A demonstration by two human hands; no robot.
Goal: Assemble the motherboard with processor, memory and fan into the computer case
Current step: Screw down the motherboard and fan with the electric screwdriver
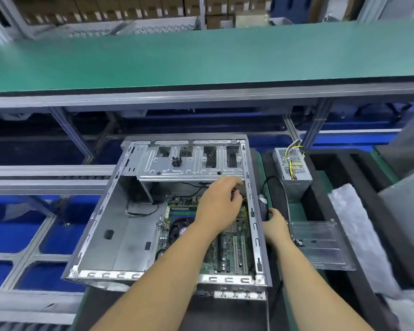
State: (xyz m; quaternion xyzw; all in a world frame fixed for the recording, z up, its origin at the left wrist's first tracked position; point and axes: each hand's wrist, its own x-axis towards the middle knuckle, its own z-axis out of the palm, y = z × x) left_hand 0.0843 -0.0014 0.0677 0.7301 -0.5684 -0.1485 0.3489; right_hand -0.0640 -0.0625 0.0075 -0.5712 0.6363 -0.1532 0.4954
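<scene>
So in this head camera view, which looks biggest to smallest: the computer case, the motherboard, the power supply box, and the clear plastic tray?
1. Computer case, clearly largest.
2. Motherboard, though arms hide part of it.
3. Clear plastic tray.
4. Power supply box, smallest-looking, but it sits farther from the camera, so tray versus box is unsure.

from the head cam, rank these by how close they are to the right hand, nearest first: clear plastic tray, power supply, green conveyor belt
1. clear plastic tray, just right of the right hand
2. power supply, beyond the hand, right of the computer case
3. green conveyor belt, far across the top
</scene>
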